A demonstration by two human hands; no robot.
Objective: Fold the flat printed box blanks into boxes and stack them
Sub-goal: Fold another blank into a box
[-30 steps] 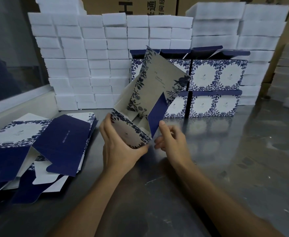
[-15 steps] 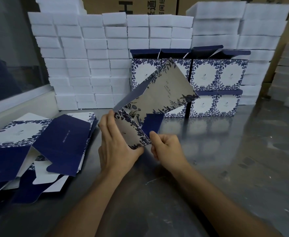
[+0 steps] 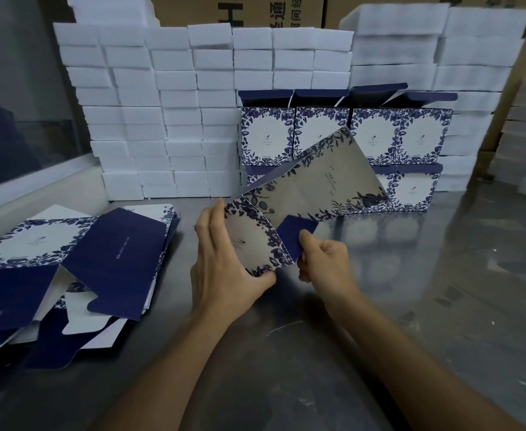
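Both hands are up over the steel table (image 3: 426,290), and the half-folded box blank (image 3: 314,185) sits right between them, held off the surface. The left hand (image 3: 224,269) grips the near printed panel, fingers laid up its left edge and thumb curled under the bottom corner. The right hand (image 3: 323,259) is curled tight, pinching the navy flap (image 3: 295,231) at the panel's right side, thumb on top.

Look at that blank: a long pale panel with dark floral print and small lettering slants up and away to the right, its far tip crossing in front of the finished boxes (image 3: 345,135) stacked two rows high at the back. Those boxes show white squares ringed in blue leaves, navy lids standing open on top. Off to the left, the pile of flat blanks (image 3: 78,259) lies fanned out, navy and floral faces mixed.

Compared with a second ago, the long panel has dropped from nearly upright to a low slant, and the box's open inside no longer shows. The navy flap has swung lower, toward the right thumb.
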